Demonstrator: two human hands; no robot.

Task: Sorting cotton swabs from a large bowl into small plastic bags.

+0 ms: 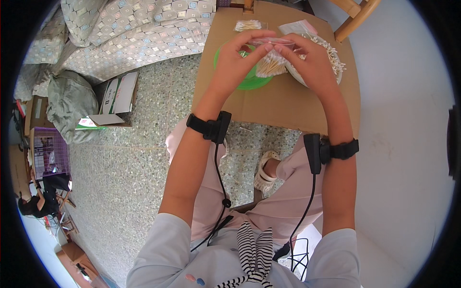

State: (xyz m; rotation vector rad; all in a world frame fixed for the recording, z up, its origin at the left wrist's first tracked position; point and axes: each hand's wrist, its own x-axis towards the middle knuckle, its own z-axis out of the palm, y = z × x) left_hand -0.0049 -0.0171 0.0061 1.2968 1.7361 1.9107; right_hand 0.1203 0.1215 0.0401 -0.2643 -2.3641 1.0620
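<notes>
Both my hands pinch the top edge of a clear plastic bag (270, 42) with a pinkish rim. My left hand (236, 60) grips its left side and my right hand (313, 61) its right, thumbs close together in the middle. Cotton swabs (271, 67) show in a bundle just below the bag's edge, seemingly inside it. A green bowl (253, 85) stands under and behind my left hand, its contents mostly hidden. Beside my right hand, and partly covered by it, is a white bowl (340, 77) heaped with loose cotton swabs (332, 55).
The bowls stand on a cardboard-topped table (269, 108). A filled swab packet (248, 25) and a clear bag with a pink edge (295, 28) lie at its far side. A wooden chair (357, 19) is at the far right; an opened carton (120, 96) sits on the floor leftward.
</notes>
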